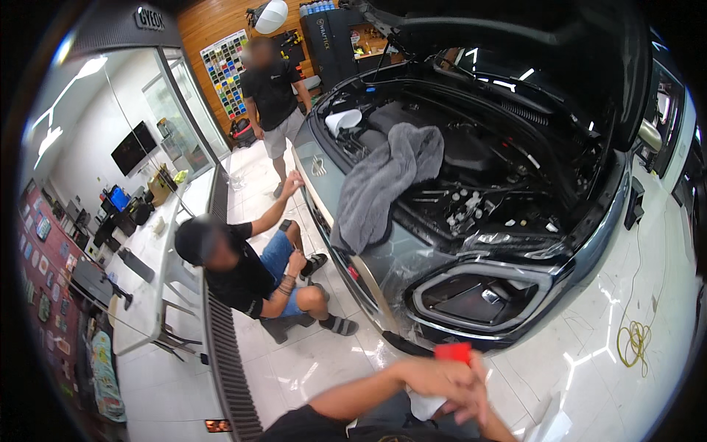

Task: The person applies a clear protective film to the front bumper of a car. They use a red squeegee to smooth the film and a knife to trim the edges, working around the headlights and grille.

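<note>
My left hand [431, 383] reaches from the bottom centre with fingers bent, overlapping my right hand [475, 390]; what it grips is hidden. A flat red squeegee [453, 351] rises from my right hand's fingers. Behind both hands is a white cloth-like item [427, 405]. Just beyond them sits the front of a grey car [368, 280], hood [589, 44] raised, with crumpled clear film [405, 295] near its headlight [479, 295] and a grey towel [383, 177] over the engine bay edge.
A seated co-worker [243, 272] touches the bumper at left; another person [269, 96] stands behind. A white table [147, 317] and dark grate [228, 368] run along the left. A yellow cord [633, 346] lies on the right floor [574, 383].
</note>
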The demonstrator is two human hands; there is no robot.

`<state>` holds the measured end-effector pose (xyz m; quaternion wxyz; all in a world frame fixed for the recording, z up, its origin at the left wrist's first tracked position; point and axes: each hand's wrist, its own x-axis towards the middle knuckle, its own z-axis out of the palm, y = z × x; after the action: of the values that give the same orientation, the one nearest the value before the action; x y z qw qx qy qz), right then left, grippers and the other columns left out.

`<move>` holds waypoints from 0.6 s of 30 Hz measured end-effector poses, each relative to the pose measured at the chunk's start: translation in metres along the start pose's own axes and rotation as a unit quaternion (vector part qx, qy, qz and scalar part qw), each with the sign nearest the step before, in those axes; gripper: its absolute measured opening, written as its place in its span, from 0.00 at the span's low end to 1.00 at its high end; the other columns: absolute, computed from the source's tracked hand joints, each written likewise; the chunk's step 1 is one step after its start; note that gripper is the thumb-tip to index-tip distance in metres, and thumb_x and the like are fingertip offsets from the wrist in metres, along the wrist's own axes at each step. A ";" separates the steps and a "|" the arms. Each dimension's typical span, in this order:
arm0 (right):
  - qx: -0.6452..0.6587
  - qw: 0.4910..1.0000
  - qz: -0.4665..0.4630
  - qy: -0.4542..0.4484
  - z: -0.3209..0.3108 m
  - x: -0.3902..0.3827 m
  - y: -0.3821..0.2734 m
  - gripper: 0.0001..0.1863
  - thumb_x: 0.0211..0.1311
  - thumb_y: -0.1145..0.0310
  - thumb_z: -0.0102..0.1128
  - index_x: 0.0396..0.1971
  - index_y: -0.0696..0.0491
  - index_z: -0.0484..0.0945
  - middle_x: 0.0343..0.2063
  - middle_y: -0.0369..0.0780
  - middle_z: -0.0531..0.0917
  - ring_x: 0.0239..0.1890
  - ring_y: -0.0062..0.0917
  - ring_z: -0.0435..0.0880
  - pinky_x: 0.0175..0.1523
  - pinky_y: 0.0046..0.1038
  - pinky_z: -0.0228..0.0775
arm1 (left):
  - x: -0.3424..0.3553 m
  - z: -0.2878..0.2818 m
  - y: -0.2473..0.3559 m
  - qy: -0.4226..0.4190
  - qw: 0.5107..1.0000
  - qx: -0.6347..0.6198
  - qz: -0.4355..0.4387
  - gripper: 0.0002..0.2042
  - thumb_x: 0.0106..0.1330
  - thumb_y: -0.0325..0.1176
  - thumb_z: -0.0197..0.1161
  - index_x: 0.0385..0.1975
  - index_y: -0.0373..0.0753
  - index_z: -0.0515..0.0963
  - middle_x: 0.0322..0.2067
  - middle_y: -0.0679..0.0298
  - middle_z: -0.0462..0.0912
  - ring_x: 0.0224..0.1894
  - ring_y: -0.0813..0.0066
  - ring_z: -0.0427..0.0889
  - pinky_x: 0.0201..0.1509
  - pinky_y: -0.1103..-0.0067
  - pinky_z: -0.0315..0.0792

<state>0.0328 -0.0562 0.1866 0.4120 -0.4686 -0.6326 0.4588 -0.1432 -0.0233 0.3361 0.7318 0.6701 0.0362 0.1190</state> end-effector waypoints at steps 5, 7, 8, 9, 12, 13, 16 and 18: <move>0.203 0.923 0.309 0.108 -0.005 -0.110 0.122 0.14 0.62 0.67 0.62 0.44 0.57 0.80 0.38 0.41 0.85 0.36 0.33 0.85 0.37 0.35 0.76 | -0.110 -0.051 0.079 0.198 0.965 -0.036 -0.169 0.28 0.81 0.57 0.44 0.50 0.40 0.85 0.25 0.68 0.83 0.25 0.80 0.75 0.30 0.80 0.67; 0.281 0.875 0.319 0.233 -0.064 -0.108 0.094 0.06 0.57 0.69 0.59 0.34 0.53 0.78 0.28 0.37 0.82 0.24 0.27 0.81 0.22 0.31 0.71 | -0.183 -0.032 0.044 0.233 0.913 0.093 -0.322 0.30 0.79 0.62 0.44 0.48 0.40 0.84 0.23 0.66 0.83 0.26 0.75 0.79 0.33 0.75 0.73; 0.165 0.880 0.398 0.202 -0.090 -0.092 0.080 0.04 0.56 0.68 0.60 0.31 0.50 0.78 0.22 0.35 0.78 0.19 0.24 0.75 0.19 0.29 0.65 | -0.257 -0.013 -0.052 0.188 0.847 0.103 -0.487 0.30 0.75 0.65 0.45 0.49 0.47 0.84 0.25 0.64 0.86 0.29 0.73 0.83 0.36 0.72 0.76; 0.162 0.887 0.360 0.237 -0.103 -0.080 0.068 0.05 0.54 0.66 0.62 0.29 0.49 0.77 0.19 0.34 0.76 0.18 0.24 0.75 0.19 0.28 0.64 | -0.313 0.013 -0.095 0.201 0.821 0.155 -0.511 0.28 0.72 0.66 0.48 0.47 0.50 0.86 0.31 0.56 0.89 0.36 0.63 0.88 0.43 0.68 0.79; 0.057 0.870 0.470 0.141 -0.162 -0.088 0.037 0.10 0.57 0.62 0.61 0.28 0.53 0.82 0.21 0.40 0.82 0.21 0.27 0.80 0.22 0.33 0.68 | -0.413 0.092 -0.130 0.453 0.677 0.110 -0.570 0.26 0.71 0.63 0.53 0.41 0.48 0.88 0.33 0.52 0.88 0.39 0.56 0.88 0.47 0.65 0.79; 0.025 0.864 0.490 0.109 -0.153 -0.082 0.030 0.11 0.57 0.61 0.61 0.28 0.53 0.82 0.22 0.40 0.82 0.21 0.27 0.80 0.23 0.33 0.69 | -0.456 0.124 -0.158 0.485 0.652 0.063 -0.579 0.25 0.71 0.61 0.54 0.41 0.47 0.88 0.32 0.52 0.88 0.38 0.57 0.87 0.47 0.65 0.79; -0.092 0.854 0.512 -0.006 -0.080 -0.054 0.011 0.13 0.57 0.58 0.61 0.27 0.54 0.83 0.23 0.41 0.83 0.22 0.29 0.81 0.25 0.34 0.70 | -0.530 0.219 -0.189 0.519 0.599 -0.088 -0.603 0.23 0.71 0.58 0.56 0.39 0.45 0.89 0.29 0.55 0.87 0.36 0.59 0.87 0.45 0.66 0.79; -0.156 0.849 0.498 -0.079 -0.017 -0.043 -0.008 0.15 0.58 0.57 0.61 0.27 0.54 0.84 0.23 0.42 0.84 0.23 0.29 0.82 0.27 0.34 0.71 | -0.559 0.232 -0.207 0.492 0.609 -0.147 -0.605 0.22 0.71 0.56 0.58 0.37 0.43 0.89 0.27 0.56 0.87 0.34 0.61 0.86 0.44 0.67 0.79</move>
<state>0.0565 -0.0957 0.1941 -0.0014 -0.7413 -0.4079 0.5330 -0.6100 -0.3890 0.0949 0.5983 0.2196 0.7698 -0.0349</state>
